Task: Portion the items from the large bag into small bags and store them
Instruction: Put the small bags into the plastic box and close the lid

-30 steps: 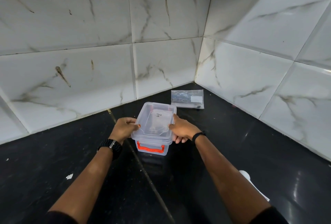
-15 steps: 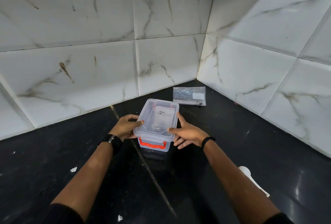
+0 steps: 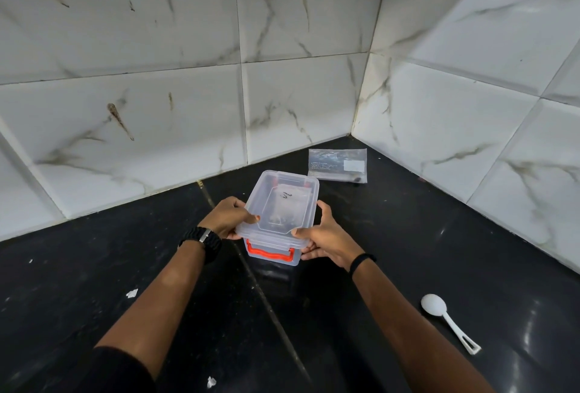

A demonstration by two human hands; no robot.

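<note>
A clear plastic storage box [image 3: 284,204] with a lid and an orange front latch [image 3: 270,252] stands on the black counter [image 3: 392,260]. Small clear bags lie inside it, seen dimly through the lid. My left hand [image 3: 227,218] grips the box's left side, thumb on the lid's near corner. My right hand [image 3: 326,240] grips the right side, thumb on the lid edge and fingers under the rim. The large clear bag [image 3: 338,164] with a white label lies flat behind the box, near the wall corner.
A white plastic spoon [image 3: 445,319] lies on the counter at the right front. Small white scraps [image 3: 131,293] dot the counter on the left. White marble-look tiled walls [image 3: 157,110] close the counter at the back and right.
Both hands have shifted toward the box's near corners and closed round it. The head view has tilted down, bringing the spoon fully into sight.
</note>
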